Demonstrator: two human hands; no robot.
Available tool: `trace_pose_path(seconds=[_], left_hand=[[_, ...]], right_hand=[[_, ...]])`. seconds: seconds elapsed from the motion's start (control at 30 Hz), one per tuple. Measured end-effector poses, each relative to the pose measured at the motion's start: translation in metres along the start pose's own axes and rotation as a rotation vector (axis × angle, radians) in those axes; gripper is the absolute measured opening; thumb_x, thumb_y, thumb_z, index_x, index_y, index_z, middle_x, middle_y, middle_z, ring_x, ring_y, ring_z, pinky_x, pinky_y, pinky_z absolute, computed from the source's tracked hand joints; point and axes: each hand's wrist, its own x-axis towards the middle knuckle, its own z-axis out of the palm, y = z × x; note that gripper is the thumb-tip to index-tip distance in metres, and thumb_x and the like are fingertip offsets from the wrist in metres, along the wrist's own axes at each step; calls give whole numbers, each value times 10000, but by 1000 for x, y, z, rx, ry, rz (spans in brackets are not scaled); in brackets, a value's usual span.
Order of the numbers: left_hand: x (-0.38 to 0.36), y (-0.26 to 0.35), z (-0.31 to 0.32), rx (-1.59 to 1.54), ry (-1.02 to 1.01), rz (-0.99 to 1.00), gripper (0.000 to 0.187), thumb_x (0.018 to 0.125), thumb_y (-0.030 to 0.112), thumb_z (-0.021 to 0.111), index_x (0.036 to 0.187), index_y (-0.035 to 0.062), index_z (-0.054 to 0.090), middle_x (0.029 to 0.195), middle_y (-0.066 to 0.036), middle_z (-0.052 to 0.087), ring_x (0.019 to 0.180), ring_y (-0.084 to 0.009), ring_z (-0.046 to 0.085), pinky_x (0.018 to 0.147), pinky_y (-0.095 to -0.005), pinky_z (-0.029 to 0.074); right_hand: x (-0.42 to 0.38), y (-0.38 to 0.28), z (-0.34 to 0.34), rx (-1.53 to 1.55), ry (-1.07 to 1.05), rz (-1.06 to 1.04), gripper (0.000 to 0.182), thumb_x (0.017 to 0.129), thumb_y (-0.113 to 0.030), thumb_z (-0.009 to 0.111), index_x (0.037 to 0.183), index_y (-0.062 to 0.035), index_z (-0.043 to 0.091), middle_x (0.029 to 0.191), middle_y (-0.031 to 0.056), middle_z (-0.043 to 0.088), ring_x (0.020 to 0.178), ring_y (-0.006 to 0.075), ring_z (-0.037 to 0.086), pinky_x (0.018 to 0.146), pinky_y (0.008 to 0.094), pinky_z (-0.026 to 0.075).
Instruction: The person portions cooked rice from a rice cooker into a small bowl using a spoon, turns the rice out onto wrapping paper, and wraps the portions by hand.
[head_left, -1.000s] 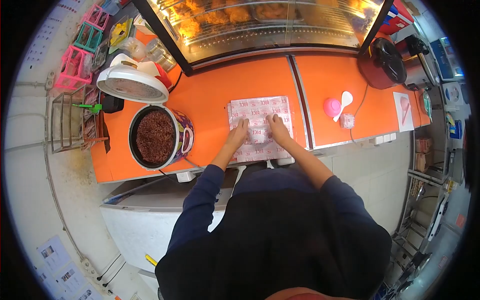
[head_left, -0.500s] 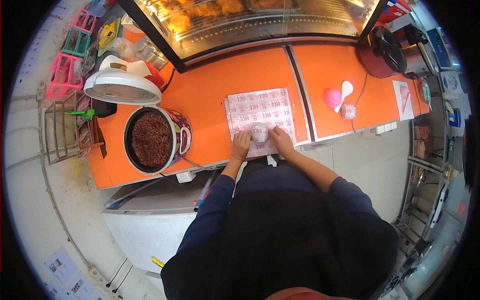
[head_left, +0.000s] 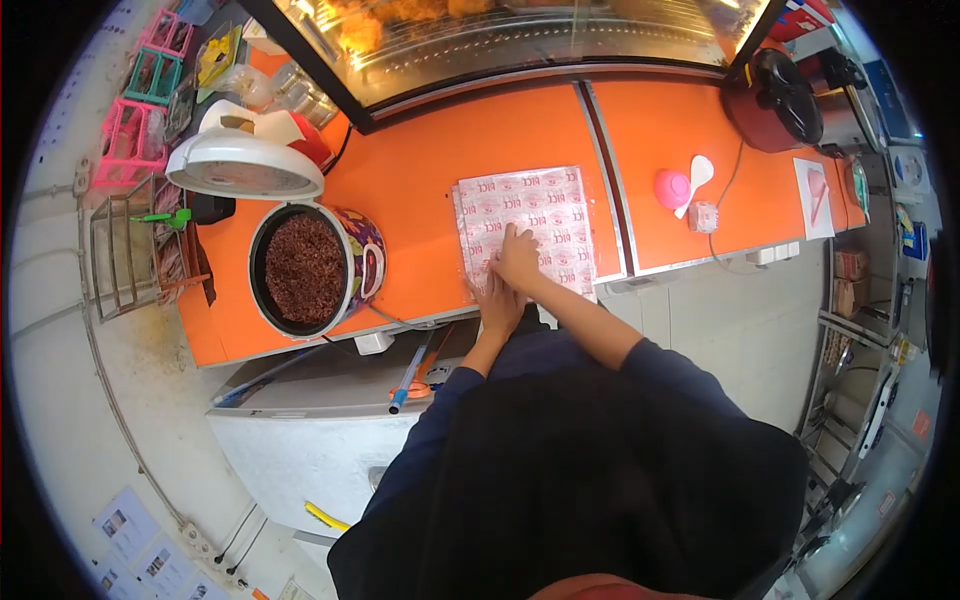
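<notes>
A stack of white wrapping paper printed in pink (head_left: 555, 205) lies on the orange counter in front of me. My right hand (head_left: 518, 262) is over the middle of the stack, its fingers curled downward; its palm hides what is beneath, and I cannot tell what it holds. Just below and to the left, my left hand (head_left: 498, 305) rests at the near edge of the paper with its fingers stretched out. The two hands overlap in this view. A small wrapped packet (head_left: 703, 217) sits farther right, beside a pink bowl (head_left: 671, 188) and a white rice paddle (head_left: 700, 178).
To the left, a rice cooker (head_left: 372, 258) with its lid raised contains dark red rice (head_left: 303, 268). A lit glass display case (head_left: 540, 75) stands along the back. A dark red pot (head_left: 770, 105) is at the far right, near a white sheet (head_left: 813, 200).
The wrapped packet between my hands no longer shows on the paper. My right hand has moved left and up across the stack, and my left hand has come nearer to me.
</notes>
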Motion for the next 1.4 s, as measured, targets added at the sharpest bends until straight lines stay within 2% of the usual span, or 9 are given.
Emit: trace_pose_path(seconds=[0.2, 0.3, 0.53, 0.67, 0.73, 1.1, 1.2, 1.37, 1.4], left_hand=[[23, 25, -37, -539, -73, -126, 847, 787, 193, 574, 1491, 18, 138, 1549, -185, 143, 1447, -296, 125, 1126, -594, 6], [54, 67, -63, -1063, -16, -18, 905, 763, 149, 573, 1501, 20, 66, 1559, -186, 104, 1456, -302, 63, 1160, -478, 31], [132, 178, -37, -893, -491, 330, 829, 882, 303, 595, 1489, -5, 122, 1516, -216, 246, 1383, -357, 285, 1114, -385, 258], [199, 237, -8, -1058, -964, 202, 718, 846, 270, 626, 1444, 25, 314, 1467, -200, 347, 1340, -333, 363, 1084, -377, 308], [220, 259, 12, -368, -345, 542, 715, 780, 191, 671, 1413, 49, 368, 1368, -181, 446, 1158, -322, 490, 986, -437, 397], [279, 262, 72, 126, -414, 593, 795, 669, 50, 743, 1360, 240, 399, 1426, -166, 323, 1287, -419, 351, 1027, -507, 377], [261, 230, 43, -90, -494, 351, 774, 675, 69, 774, 1345, 183, 404, 1421, -163, 327, 1289, -373, 370, 1023, -456, 391], [191, 136, -10, -1649, -320, -423, 580, 827, 147, 686, 1326, 72, 400, 1342, -99, 444, 1222, -265, 467, 1011, -414, 410], [172, 102, -17, -1773, -302, -408, 569, 836, 149, 672, 1327, 59, 398, 1328, -104, 468, 1208, -253, 485, 1012, -416, 411]], right_hand=[[33, 41, -27, 422, -120, -99, 457, 755, -286, 700, 1083, 3, 568, 908, 184, 623, 807, 338, 645, 720, 432, 530], [28, 68, -53, 1804, -569, 285, 253, 845, -243, 629, 1009, -51, 623, 849, 81, 645, 765, 234, 655, 716, 361, 543], [15, 215, -91, 2552, 152, 150, 273, 866, -322, 579, 916, -54, 593, 813, 83, 630, 698, 258, 633, 678, 411, 557], [9, 317, -178, 2202, 778, 189, 271, 844, -312, 610, 869, -43, 603, 744, 82, 626, 657, 228, 624, 566, 355, 523], [14, 372, -204, 1316, 1129, 544, 317, 843, -316, 627, 961, -23, 598, 749, 97, 627, 634, 266, 618, 579, 380, 510], [45, 396, -226, -11, 1193, 629, 397, 850, -326, 626, 1142, -66, 561, 1106, 169, 568, 1078, 351, 502, 873, 508, 394], [54, 353, -218, 266, 970, 125, 371, 820, -229, 609, 1143, -54, 559, 1076, 175, 576, 1077, 341, 498, 854, 542, 386], [124, 314, -190, 544, 968, 637, 312, 856, -235, 552, 1082, -21, 571, 1009, 203, 604, 933, 346, 573, 817, 430, 450], [140, 337, -164, -265, 867, 479, 304, 898, -239, 517, 1095, -14, 575, 989, 198, 624, 909, 320, 595, 814, 421, 465]])
